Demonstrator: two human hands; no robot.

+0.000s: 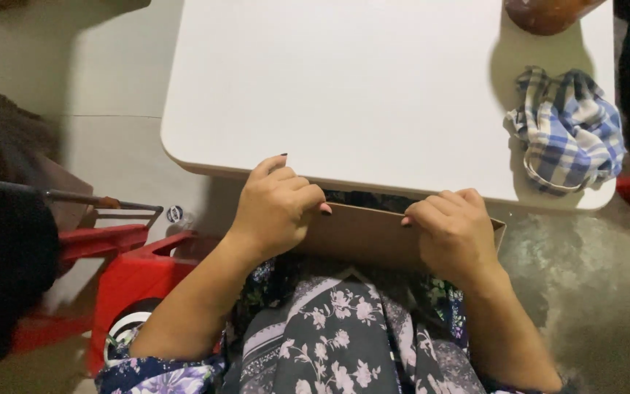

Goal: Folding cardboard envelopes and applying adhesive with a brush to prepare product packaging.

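Head view: I've got my left hand (275,208) and right hand (453,235) curled tight on the brown cardboard piece (364,235), just under the white table (373,95) edge.

1 cardboard sheet (362,235), 1 checked cloth (566,131).

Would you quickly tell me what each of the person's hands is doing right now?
Left hand: closed, gripping the top edge of the brown cardboard sheet.
Right hand: closed, gripping the same edge further along.
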